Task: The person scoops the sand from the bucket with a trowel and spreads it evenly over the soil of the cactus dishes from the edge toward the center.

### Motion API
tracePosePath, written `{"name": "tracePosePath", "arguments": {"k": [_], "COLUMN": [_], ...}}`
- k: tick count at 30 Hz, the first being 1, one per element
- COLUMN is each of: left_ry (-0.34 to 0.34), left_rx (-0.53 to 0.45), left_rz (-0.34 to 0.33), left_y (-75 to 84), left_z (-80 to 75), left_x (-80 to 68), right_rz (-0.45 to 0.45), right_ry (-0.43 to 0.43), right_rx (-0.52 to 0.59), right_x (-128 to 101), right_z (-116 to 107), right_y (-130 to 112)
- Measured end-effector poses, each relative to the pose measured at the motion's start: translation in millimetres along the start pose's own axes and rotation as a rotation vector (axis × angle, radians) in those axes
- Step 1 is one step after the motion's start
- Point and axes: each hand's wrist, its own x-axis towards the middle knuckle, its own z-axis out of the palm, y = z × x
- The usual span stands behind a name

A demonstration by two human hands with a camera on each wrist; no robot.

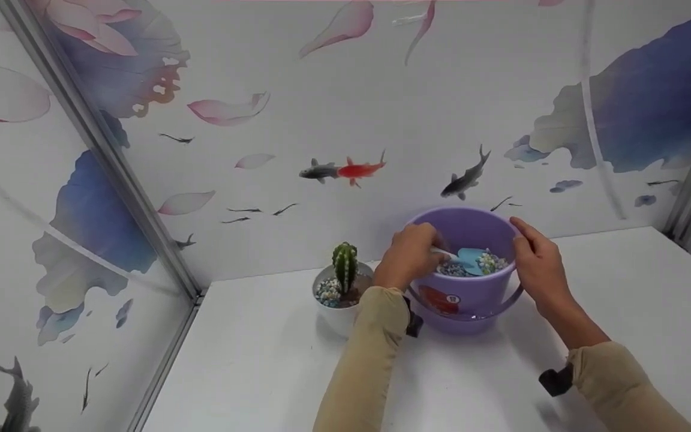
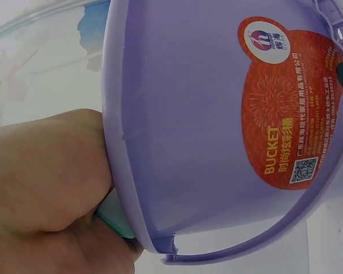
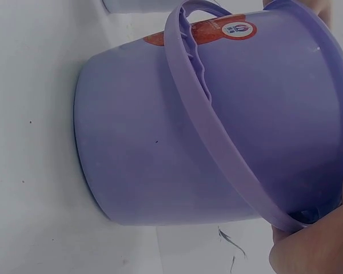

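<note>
A purple bucket (image 1: 468,300) stands on the white table, with pebbles (image 1: 492,262) in it. My left hand (image 1: 408,255) reaches over its left rim and grips the handle of a small blue shovel (image 1: 470,259). The shovel's blade lies among the pebbles. In the left wrist view, the left hand (image 2: 46,182) is against the bucket's rim and part of the shovel handle (image 2: 115,214) shows below it. My right hand (image 1: 540,264) holds the bucket's right rim; in the right wrist view only part of that hand (image 3: 317,245) shows at the edge.
Left of the bucket, beside my left forearm, stands a white pot (image 1: 336,315) holding a cactus (image 1: 344,267) and small stones. Behind the table (image 1: 261,360) rises a white wall panel (image 1: 381,108) printed with fish and petals. The bucket's handle (image 1: 510,303) hangs down in front.
</note>
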Motion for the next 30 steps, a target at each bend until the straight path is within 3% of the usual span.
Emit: {"name": "tracePosePath", "arguments": {"k": [25, 30], "left_ry": [0.082, 0.093], "left_rx": [-0.036, -0.089], "left_rz": [0.052, 0.058], "left_y": [-3.9, -6.5], "left_z": [1.0, 0.8], "left_x": [-9.9, -14.2], "right_rz": [-0.015, -0.012], "right_ry": [0.008, 0.002], "right_rx": [0.015, 0.013], "right_x": [0.7, 0.3], "right_z": [-1.8, -0.7], "right_y": [1.4, 2.1]}}
